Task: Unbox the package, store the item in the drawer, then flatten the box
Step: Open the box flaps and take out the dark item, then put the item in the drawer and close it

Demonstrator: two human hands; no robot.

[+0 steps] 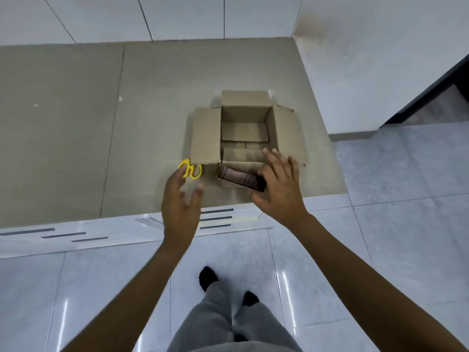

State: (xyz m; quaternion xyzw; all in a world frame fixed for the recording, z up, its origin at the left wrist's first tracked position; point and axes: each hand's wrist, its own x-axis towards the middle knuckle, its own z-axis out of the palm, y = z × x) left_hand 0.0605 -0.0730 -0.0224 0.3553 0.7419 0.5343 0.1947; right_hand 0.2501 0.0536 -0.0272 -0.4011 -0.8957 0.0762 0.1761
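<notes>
An open cardboard box (206, 134) sits on the grey-beige countertop (76, 123), all its top flaps folded outward. Its inside shows only the bottom flaps. My right hand (280, 184) grips one end of a dark brown oblong item (236, 177), held level just above the box's near flap. My left hand (180, 199) hovers to the left of the item with fingers spread and nothing in it. It partly covers the yellow-handled scissors (193, 170) lying at the box's near left corner.
The counter's white front edge (76, 232) carries dark slot-like handles (218, 219). Tiled wall stands behind the counter. A dark doorway (436, 95) opens at the right. Glossy floor tiles, my grey trousers and black socks lie below.
</notes>
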